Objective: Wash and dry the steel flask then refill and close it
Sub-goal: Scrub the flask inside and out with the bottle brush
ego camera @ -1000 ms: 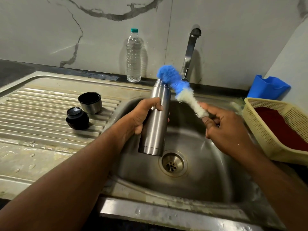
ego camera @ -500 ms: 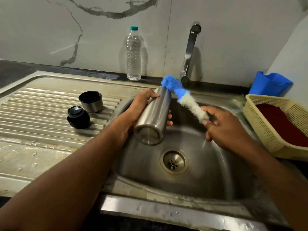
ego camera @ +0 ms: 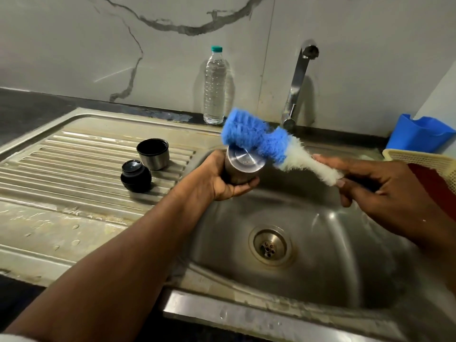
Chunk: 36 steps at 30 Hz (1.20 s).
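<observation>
My left hand (ego camera: 222, 180) grips the steel flask (ego camera: 243, 167) over the sink basin (ego camera: 328, 243), with the flask's flat base turned up toward me. My right hand (ego camera: 385, 191) holds the handle of a bottle brush (ego camera: 266, 144). Its blue bristle head lies across the flask's base and its white bristles run back to my fingers. On the ribbed drainboard (ego camera: 74, 169) stand the flask's steel cup (ego camera: 153, 154) and its black stopper (ego camera: 135, 176). A clear water bottle (ego camera: 214, 87) with a green cap stands against the wall.
The tap (ego camera: 297, 85) rises behind the basin; no water runs from it. A blue plastic tub (ego camera: 419, 134) and a yellow basket (ego camera: 424, 161) holding something red sit at the right. The drain (ego camera: 270, 245) lies at the basin's middle. Water drops dot the drainboard.
My left hand has tipped the flask further, so its base now faces up. The brush has moved from beside the flask's top onto its base.
</observation>
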Available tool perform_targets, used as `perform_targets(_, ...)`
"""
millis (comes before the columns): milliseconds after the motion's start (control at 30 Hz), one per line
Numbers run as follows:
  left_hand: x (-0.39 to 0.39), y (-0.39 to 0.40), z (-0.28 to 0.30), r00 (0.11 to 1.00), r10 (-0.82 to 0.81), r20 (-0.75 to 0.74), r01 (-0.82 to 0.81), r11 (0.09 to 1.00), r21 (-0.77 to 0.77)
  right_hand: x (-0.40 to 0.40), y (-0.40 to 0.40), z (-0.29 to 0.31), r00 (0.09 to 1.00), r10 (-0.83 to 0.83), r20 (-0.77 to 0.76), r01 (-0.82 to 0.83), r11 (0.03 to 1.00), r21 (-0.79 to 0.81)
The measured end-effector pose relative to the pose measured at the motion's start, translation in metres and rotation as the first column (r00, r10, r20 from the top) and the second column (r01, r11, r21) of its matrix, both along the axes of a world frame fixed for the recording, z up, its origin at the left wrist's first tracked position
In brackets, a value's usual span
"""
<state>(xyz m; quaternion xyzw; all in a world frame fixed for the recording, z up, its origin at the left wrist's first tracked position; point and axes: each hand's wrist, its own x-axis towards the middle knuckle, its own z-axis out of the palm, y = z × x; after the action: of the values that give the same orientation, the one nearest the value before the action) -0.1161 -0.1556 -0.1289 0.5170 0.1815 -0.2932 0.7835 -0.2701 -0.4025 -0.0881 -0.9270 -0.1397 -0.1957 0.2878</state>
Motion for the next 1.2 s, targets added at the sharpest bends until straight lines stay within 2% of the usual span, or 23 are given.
perform_targets(167, 0.003, 0.003, -0.002, 0.995, 0.027, -0.097, -0.032, 0.998, -0.053, 0.003, 0.013, -0.004, 0.997, 0.037, -0.072, -0.036, 0.999, 0.006)
perform_targets(300, 0.000, 0.002, 0.001, 0.988, 0.028, -0.152, -0.043, 0.994, -0.096, 0.007, 0.018, -0.009, 0.998, -0.001, -0.057, 0.004, 0.998, 0.058)
perform_targets(367, -0.001, 0.002, 0.001, 0.986, 0.032, -0.166, -0.055, 0.990, -0.130, 0.008, 0.022, -0.012, 0.995, 0.043, -0.092, -0.036, 0.996, 0.079)
perform_targets(667, 0.000, 0.002, -0.002, 0.994, 0.056, -0.095, -0.065, 0.992, -0.105, 0.009, 0.030, -0.016, 0.995, 0.021, -0.092, -0.013, 0.996, 0.085)
perform_targets(833, -0.002, 0.002, -0.002, 0.994, 0.050, -0.095, -0.061, 0.991, -0.117, 0.009, 0.031, -0.014, 0.992, 0.025, -0.121, -0.016, 0.997, 0.079)
perform_targets(967, 0.001, 0.001, -0.001, 0.995, 0.031, -0.099, -0.041, 0.994, -0.099, 0.008, 0.029, -0.010, 0.997, -0.012, -0.075, 0.019, 0.995, 0.095)
perform_targets(1067, -0.003, 0.003, -0.002, 0.993, 0.020, -0.113, -0.037, 0.989, -0.144, 0.007, 0.029, -0.010, 0.991, 0.034, -0.126, -0.028, 0.998, 0.053)
perform_targets(1200, 0.004, 0.004, -0.006, 0.991, 0.005, -0.130, -0.021, 0.993, -0.120, 0.008, 0.026, -0.009, 0.997, 0.009, -0.081, -0.003, 0.997, 0.075)
